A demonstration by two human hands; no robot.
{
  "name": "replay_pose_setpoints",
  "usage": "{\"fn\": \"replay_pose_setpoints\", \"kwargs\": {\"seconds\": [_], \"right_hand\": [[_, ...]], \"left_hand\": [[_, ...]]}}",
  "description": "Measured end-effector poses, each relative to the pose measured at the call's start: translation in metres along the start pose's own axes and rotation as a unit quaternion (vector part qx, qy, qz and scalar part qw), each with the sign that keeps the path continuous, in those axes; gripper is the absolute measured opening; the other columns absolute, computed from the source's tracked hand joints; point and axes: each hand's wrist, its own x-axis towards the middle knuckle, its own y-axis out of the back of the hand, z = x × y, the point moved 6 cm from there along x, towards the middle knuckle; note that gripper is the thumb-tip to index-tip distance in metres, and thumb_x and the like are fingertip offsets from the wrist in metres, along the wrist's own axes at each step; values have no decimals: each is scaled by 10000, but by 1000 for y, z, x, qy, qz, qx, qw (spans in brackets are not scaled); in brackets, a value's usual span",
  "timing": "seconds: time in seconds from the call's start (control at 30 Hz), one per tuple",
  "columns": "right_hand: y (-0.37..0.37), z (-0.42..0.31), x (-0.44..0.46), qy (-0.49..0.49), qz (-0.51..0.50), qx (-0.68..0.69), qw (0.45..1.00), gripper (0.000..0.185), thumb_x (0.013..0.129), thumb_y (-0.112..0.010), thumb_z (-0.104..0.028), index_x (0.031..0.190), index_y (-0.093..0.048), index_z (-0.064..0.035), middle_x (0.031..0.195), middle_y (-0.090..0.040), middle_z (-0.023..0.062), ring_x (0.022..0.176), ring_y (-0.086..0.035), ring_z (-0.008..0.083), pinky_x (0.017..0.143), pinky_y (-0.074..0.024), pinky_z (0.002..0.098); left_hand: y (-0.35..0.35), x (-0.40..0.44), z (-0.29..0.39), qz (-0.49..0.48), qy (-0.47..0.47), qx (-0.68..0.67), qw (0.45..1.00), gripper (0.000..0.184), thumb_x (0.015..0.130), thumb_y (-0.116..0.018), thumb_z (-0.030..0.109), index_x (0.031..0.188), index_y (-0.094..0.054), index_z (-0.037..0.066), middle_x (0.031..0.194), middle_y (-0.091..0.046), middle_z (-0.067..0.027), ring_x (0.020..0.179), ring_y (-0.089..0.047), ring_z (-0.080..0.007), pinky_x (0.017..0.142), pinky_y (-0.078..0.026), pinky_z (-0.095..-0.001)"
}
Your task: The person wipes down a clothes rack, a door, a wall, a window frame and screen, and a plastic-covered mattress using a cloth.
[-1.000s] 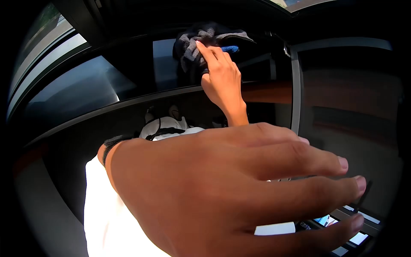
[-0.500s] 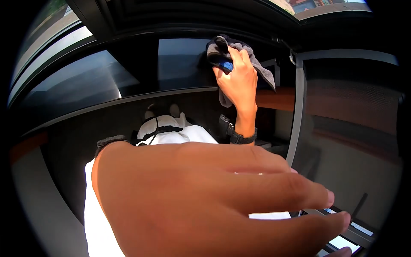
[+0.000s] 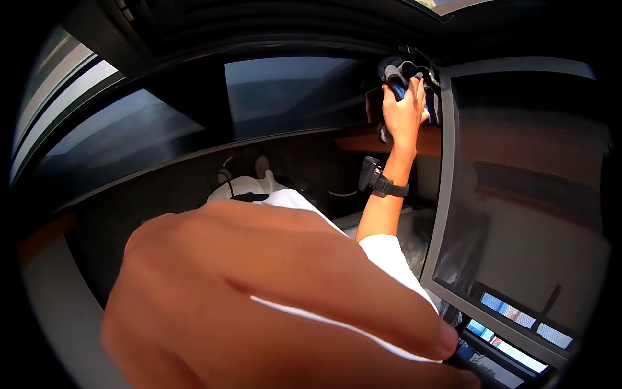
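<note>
My right hand (image 3: 403, 117) is closed on a bunched grey and dark cloth (image 3: 391, 72) with blue showing between the fingers. It presses the cloth at the right end of a glossy black surface (image 3: 291, 97), close to a grey frame. A black strap with a small black box sits on the right wrist. My left hand (image 3: 259, 298) looms large near the camera, back of the hand up, its fingers stretched to the right with a gap between them. Nothing shows in it, though its palm side is hidden.
A grey-framed dark panel (image 3: 531, 168) stands at right, with bright reflections along its lower edge. Window glass (image 3: 71, 58) is at upper left. Beneath the black surface run an orange-brown strip (image 3: 363, 142) and the dark floor, where my feet show.
My right hand has slid the cloth to the right, up to the grey frame. My left hand has shifted left and down, its fingers more bent and closer together.
</note>
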Motion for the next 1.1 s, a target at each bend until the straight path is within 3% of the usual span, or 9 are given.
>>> {"fn": "replay_pose_setpoints", "kwargs": {"seconds": [0.07,0.13,0.17,0.3,0.5,0.63,0.83,0.93,1.1], "right_hand": [[6,-24,-1,29,-39,56,997,520,808,-715,-320,1201,-539,-29,1227,-582,175,1230,-481,383,1020,-325,538],[5,-56,-13,84,-75,120,986,552,706,-780,-247,1167,-554,-46,1166,-611,141,1185,-514,380,992,-354,504],[10,-79,-25,166,-16,124,978,454,686,-759,-172,1078,-573,-36,1066,-618,151,1054,-569,377,913,-411,462],[21,-107,-57,243,-70,172,952,590,593,-813,-135,1139,-606,-48,1163,-634,164,1155,-567,371,982,-393,434],[13,1,-25,22,-2,22,1000,570,733,-779,-273,1206,-572,-32,1132,-626,137,1120,-553,351,976,-375,465],[12,3,-16,-53,15,-10,998,626,778,-750,-354,1280,-535,-47,1214,-591,144,1191,-511,348,1024,-328,500],[6,-76,-42,60,-23,93,994,548,692,-780,-250,1155,-565,-50,1159,-594,148,1168,-520,343,1015,-327,469],[16,-76,-52,127,-22,140,982,512,665,-782,-197,1117,-587,-56,1107,-613,136,1121,-555,336,987,-353,449],[15,-5,-29,-3,39,3,999,558,742,-775,-284,1185,-574,-10,1115,-610,122,1092,-542,330,985,-353,466]], "left_hand": [[-3,6,-10,-1,11,5,1000,551,743,-413,-53,1227,-627,103,1244,-623,-183,1147,-615,-294,961,-510,-376],[-3,9,-14,-2,13,5,1000,559,735,-416,-59,1225,-629,107,1246,-622,-184,1149,-614,-296,961,-510,-378],[-4,10,-15,-5,16,5,1000,563,732,-417,-62,1224,-630,109,1247,-622,-184,1150,-614,-297,961,-510,-378],[-12,13,-19,2,16,18,1000,579,717,-423,-74,1221,-634,118,1251,-620,-185,1154,-612,-301,962,-511,-381],[-14,8,-15,10,11,36,999,605,694,-432,-93,1215,-640,132,1257,-616,-187,1161,-610,-307,963,-512,-386],[-18,8,-12,7,11,54,998,622,679,-438,-105,1212,-644,141,1262,-614,-188,1165,-609,-311,963,-512,-389],[-23,4,-8,11,7,72,997,649,656,-446,-123,1207,-650,154,1268,-611,-189,1171,-607,-317,964,-513,-394],[-23,4,-4,11,8,83,996,663,645,-451,-133,1204,-653,161,1271,-609,-190,1174,-606,-320,964,-514,-396],[-14,-2,4,0,21,126,992,687,626,-458,-148,1200,-658,172,1276,-607,-191,1180,-605,-325,965,-515,-400]]}}
